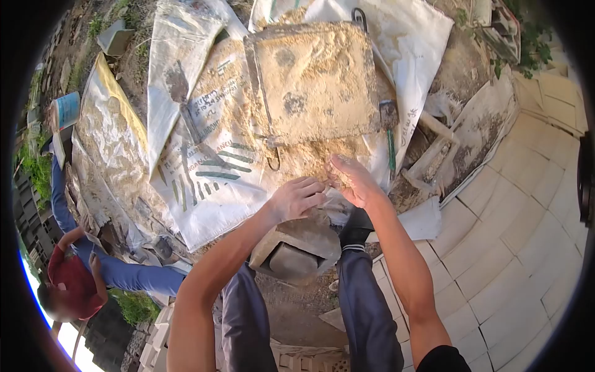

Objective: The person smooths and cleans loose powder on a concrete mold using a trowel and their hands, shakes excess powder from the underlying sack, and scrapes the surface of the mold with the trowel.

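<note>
A square metal tray or mould (316, 80), coated with pale yellow powder, lies on white printed sacks (214, 204). Loose powder (304, 158) is heaped at its near edge. My right hand (352, 180) is at this powder, fingers curled round a clump of it. Just to the left, my left hand (299, 198) hangs palm down with bent fingers; whether anything is under them is hidden. Below my hands, between my legs, stands a grey block-like object (296, 248) with an opening. A tool with a green handle (391, 149) lies right of the tray.
On the left, a person in a red shirt (71, 279) sits near another powder-covered sheet (114, 149). A blue-and-white bucket (67, 110) stands behind. Pale blocks or tiles (496, 248) cover the right side. A wooden piece (439, 127) lies beyond the green-handled tool.
</note>
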Demonstrator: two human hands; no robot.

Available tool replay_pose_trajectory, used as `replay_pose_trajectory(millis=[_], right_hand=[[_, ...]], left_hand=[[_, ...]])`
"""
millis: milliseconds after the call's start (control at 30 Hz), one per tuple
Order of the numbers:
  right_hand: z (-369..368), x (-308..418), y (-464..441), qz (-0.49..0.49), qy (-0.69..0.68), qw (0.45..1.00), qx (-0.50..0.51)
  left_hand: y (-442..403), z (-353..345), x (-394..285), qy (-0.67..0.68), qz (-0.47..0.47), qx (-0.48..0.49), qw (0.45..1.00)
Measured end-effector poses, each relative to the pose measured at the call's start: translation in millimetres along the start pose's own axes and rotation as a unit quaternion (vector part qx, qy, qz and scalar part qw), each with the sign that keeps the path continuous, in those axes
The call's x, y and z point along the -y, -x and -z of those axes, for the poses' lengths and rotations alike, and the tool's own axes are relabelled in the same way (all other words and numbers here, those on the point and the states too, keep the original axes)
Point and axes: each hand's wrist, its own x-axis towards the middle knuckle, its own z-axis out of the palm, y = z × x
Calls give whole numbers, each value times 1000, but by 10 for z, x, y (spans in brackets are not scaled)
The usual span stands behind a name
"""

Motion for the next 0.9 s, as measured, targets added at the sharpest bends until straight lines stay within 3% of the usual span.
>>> replay_pose_trajectory(millis=[33,67,133,233,267,433,500,567,600,633,667,733,833,900], right_hand=[[-201,194,100,3,6,1000,3],[-364,395,126,60,-10,998,22],[-653,765,32,156,-14,985,75],[-1031,1311,-554,249,3,947,205],[-1218,1449,-672,284,62,942,167],[-1722,1767,-1138,352,243,898,102],[-1764,1762,-1231,511,316,794,89],[-1697,1763,-1187,476,330,810,90],[-1683,1762,-1145,552,335,761,62],[-1691,1765,-1049,624,337,704,33],[-1554,1814,-853,538,408,738,-16],[-1213,1875,-824,651,365,660,-85],[-621,2097,-860,650,372,645,-152],[-465,2185,-911,622,448,613,-190]], left_hand=[[-102,123,-88,-31,-89,-107,990],[-188,223,-90,-65,-61,-217,972],[-478,569,-42,-100,100,-380,914],[-801,1098,533,-78,233,-478,843],[-896,1195,698,-37,284,-507,813],[-1272,1360,1122,102,295,-507,804],[-1298,1325,1155,164,290,-524,784],[-1332,1308,1154,2,254,-480,839],[-1340,1286,1189,-95,236,-448,857],[-1343,1273,1199,-93,237,-444,859],[-1348,1252,1197,-168,243,-400,867],[-1409,1246,1166,-290,258,-333,859],[-1681,1286,1255,-289,254,-289,877],[-1726,1234,1275,-351,256,-244,867]])
